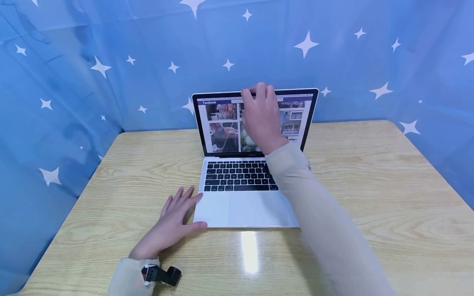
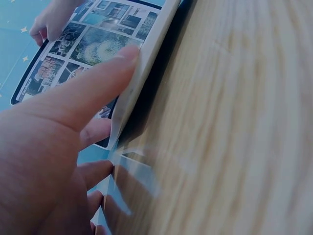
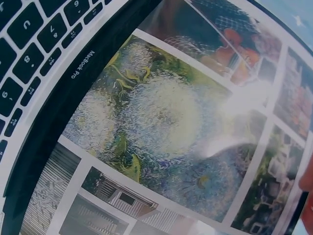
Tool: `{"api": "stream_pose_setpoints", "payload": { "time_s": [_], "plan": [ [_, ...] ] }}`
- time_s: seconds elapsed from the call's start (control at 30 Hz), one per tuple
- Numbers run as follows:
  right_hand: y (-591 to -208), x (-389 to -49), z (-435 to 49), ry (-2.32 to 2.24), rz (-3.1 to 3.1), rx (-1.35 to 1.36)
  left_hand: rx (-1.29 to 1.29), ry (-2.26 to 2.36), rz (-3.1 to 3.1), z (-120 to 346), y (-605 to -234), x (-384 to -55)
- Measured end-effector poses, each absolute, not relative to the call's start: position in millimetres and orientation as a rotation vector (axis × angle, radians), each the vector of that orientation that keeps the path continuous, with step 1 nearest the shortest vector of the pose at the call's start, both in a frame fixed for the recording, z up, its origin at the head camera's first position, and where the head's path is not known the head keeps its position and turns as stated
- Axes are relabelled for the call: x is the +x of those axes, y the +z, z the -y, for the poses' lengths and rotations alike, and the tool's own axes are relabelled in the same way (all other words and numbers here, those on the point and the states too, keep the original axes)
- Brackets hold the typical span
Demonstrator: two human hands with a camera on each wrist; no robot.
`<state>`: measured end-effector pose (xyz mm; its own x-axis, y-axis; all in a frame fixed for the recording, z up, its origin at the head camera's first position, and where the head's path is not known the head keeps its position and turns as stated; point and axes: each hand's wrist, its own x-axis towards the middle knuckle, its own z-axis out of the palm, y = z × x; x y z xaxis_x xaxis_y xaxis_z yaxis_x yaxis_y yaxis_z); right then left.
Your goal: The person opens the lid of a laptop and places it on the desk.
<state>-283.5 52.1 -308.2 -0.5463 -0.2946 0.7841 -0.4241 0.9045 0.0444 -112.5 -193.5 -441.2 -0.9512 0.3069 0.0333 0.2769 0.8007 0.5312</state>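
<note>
A silver laptop (image 1: 212, 207) stands unfolded on the table, its black-framed screen (image 1: 224, 139) showing a page of photos headed Facebook. At the middle of the screen's top edge, my right hand (image 1: 262, 117) grips the lid with its fingers curled over the rim. Only a sliver of those fingers shows at the right border of the right wrist view, which the lit screen (image 3: 161, 117) mostly fills. My left hand (image 1: 170, 226) lies by the laptop's front left corner with fingers spread, thumb and forefinger touching its edge. My right forearm hides part of the keyboard (image 1: 237, 176).
The light wood-grain table (image 1: 370, 185) extends on both sides of the laptop. Behind it hangs a blue curtain (image 1: 148, 41) with white stars, which also runs along the left and right sides. A black wrist strap (image 1: 157, 274) is around my left cuff.
</note>
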Motion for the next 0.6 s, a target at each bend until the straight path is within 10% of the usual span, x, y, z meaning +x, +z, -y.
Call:
{"api": "stream_pose_setpoints", "payload": {
  "time_s": [0.6],
  "plan": [
    [-310.3,-290.8,-48.4,0.191,2.196,0.501,0.480,0.856,-2.940,195.0,-447.1,-113.6]
  ]
}}
